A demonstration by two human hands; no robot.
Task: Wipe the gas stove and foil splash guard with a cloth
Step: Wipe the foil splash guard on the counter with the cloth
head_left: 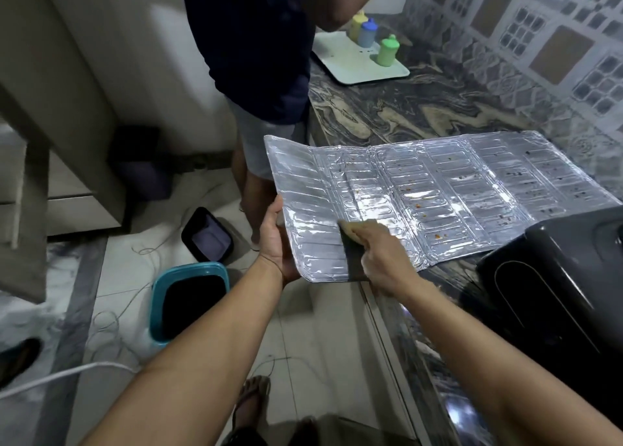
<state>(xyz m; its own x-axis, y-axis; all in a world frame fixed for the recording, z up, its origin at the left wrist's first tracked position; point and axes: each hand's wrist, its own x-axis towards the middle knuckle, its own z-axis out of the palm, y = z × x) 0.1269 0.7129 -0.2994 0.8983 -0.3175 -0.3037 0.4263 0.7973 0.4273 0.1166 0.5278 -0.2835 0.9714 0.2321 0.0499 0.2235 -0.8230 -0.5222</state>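
**Over the surface edge: foil guard held and wiped**

Across the marbled surface (421,108) lies the foil splash guard (438,189), flat and speckled with orange crumbs, its near end jutting past the edge. The left hand (278,240) holds that overhanging end, thumb on top, fingers beneath. The right hand (384,260) has its grip curled round a dark cloth (354,246), pressing it onto the foil.
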